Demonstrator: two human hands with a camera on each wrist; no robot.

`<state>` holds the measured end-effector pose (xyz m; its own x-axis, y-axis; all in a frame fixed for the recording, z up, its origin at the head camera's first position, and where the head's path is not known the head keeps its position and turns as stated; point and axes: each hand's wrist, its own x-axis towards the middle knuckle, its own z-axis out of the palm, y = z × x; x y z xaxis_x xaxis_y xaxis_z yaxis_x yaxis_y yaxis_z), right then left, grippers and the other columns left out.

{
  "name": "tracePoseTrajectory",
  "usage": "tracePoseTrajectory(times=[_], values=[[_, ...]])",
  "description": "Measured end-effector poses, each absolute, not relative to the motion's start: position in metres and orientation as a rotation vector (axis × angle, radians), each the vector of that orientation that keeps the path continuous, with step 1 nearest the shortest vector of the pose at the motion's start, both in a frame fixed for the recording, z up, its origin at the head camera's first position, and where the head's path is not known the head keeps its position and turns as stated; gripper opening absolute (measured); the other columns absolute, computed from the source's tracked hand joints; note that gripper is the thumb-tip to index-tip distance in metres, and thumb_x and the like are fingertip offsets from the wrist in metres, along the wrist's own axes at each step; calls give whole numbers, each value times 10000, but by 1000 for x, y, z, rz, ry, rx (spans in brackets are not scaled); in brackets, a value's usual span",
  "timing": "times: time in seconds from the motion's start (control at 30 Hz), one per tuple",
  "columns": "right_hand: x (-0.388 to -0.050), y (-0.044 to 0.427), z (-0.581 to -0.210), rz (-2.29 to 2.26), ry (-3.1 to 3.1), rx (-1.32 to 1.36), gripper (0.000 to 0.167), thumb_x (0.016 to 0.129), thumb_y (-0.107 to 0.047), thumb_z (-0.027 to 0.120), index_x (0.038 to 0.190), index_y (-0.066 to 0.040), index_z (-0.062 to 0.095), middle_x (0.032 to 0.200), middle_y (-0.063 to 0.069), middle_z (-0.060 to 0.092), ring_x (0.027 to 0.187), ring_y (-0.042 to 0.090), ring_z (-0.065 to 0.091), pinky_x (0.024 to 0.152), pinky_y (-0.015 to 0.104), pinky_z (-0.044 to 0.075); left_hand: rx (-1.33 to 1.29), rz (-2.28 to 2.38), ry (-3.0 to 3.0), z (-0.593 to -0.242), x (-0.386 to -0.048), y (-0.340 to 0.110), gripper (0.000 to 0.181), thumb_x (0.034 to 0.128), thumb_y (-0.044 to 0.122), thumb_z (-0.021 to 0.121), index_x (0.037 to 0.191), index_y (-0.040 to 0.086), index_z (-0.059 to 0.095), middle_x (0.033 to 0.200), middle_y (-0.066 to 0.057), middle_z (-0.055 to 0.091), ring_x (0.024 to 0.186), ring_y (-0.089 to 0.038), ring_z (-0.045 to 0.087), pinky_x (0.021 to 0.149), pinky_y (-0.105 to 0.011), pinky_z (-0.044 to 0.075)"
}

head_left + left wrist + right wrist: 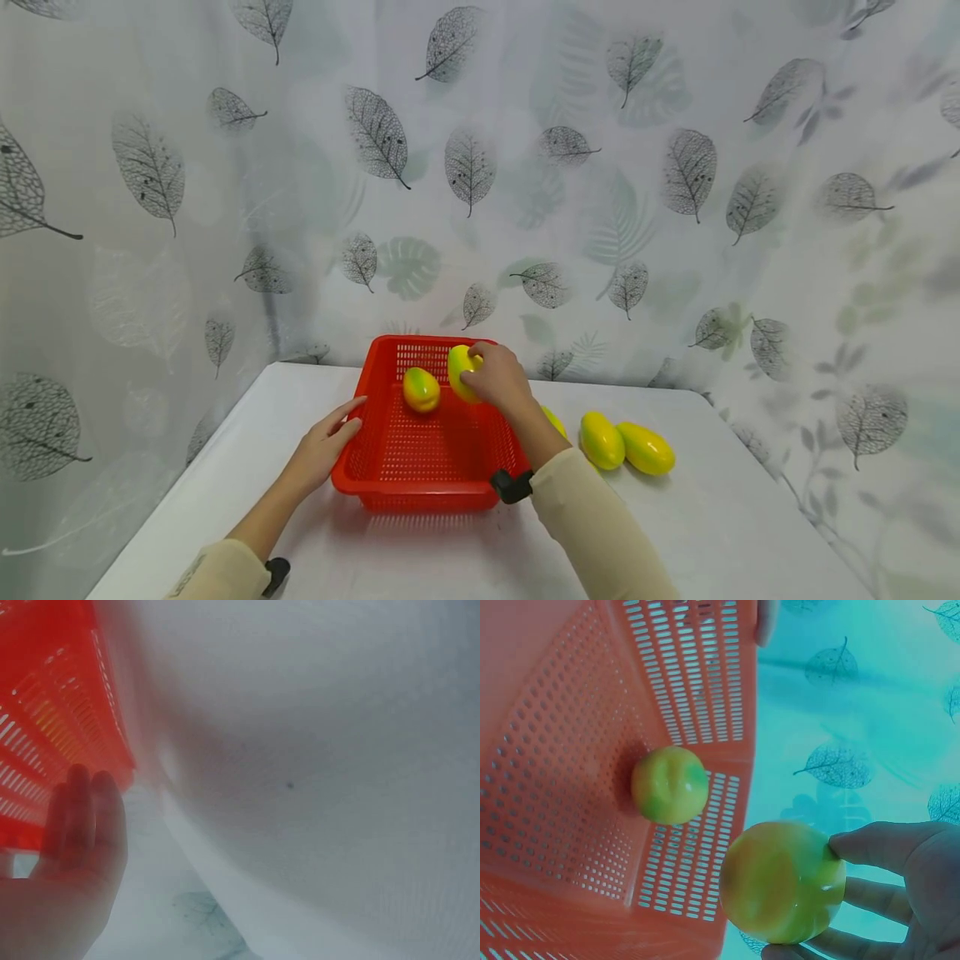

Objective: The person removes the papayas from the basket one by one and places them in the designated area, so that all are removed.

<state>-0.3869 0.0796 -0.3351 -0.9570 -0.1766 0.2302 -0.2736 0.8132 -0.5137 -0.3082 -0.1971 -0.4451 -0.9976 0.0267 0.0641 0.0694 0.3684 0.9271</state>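
Note:
A yellow-green fruit (462,374) is pinched between the thumb and fingers of my right hand (498,380), over the right back part of the red basket (424,487). The right wrist view shows the same held fruit (783,883) with the right hand (900,892) round one side. Another yellow-green fruit (422,390) lies inside the basket, near its back left. My left hand (318,452) rests against the basket's left rim with its fingers extended; the left wrist view shows this hand (75,862) beside the basket wall (64,712).
To the right of the basket, two yellow-green fruits, one (602,440) beside the other (648,448), lie on the white table (720,517). A further fruit (554,422) is partly hidden behind the right forearm. A leaf-patterned curtain (480,167) hangs behind.

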Motion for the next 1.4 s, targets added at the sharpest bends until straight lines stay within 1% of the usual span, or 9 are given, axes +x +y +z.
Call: tracePoseTrajectory(times=[0.13,0.37,0.5,0.67,0.97,1.2,1.4], values=[[-382,82,-334,852,-2831,352,424,898,-202,721,1304,-85,691,1300,140,682,1092,304,615,880,429,576,-108,-1738,-2573,-447,-306,-198,550,1101,349,486,1608,169,371,1533,-259,473,1120,-285,654,900,-395,629],[-375,84,-333,844,-2842,355,423,905,-215,719,1309,-94,689,1289,147,678,1087,306,611,879,429,570,-75,-1749,-2563,-451,-306,-198,522,1106,325,477,1602,193,384,1527,-237,489,1113,-286,660,898,-387,630],[-371,87,-330,823,-2832,370,417,899,-211,715,1297,-89,692,1258,157,685,1068,311,615,878,440,561,-85,-1743,-2570,-452,-306,-198,535,1106,326,477,1607,169,372,1522,-260,482,1117,-299,659,901,-409,630],[-367,90,-328,820,-2830,364,423,908,-217,718,1312,-94,683,1266,161,679,1079,311,614,892,446,574,-95,-1744,-2571,-451,-306,-198,549,1106,330,478,1612,155,360,1526,-274,471,1120,-317,648,904,-429,628],[-364,96,-327,852,-2830,336,437,914,-229,732,1329,-102,675,1297,161,662,1104,309,609,915,448,587,-96,-1735,-2577,-445,-307,-197,539,1106,335,477,1612,185,367,1529,-259,475,1101,-304,654,894,-403,632],[-359,101,-331,867,-2819,336,452,898,-235,751,1324,-100,683,1259,154,673,1068,301,609,914,446,585,-93,-1697,-2598,-445,-311,-200,536,1108,350,466,1614,202,366,1538,-250,468,1115,-302,643,912,-395,625],[-354,106,-333,884,-2828,302,474,887,-240,759,1335,-108,675,1282,141,662,1077,295,607,929,448,586,-100,-1687,-2609,-446,-310,-199,552,1104,380,465,1616,203,361,1545,-248,463,1149,-312,636,923,-392,621]])
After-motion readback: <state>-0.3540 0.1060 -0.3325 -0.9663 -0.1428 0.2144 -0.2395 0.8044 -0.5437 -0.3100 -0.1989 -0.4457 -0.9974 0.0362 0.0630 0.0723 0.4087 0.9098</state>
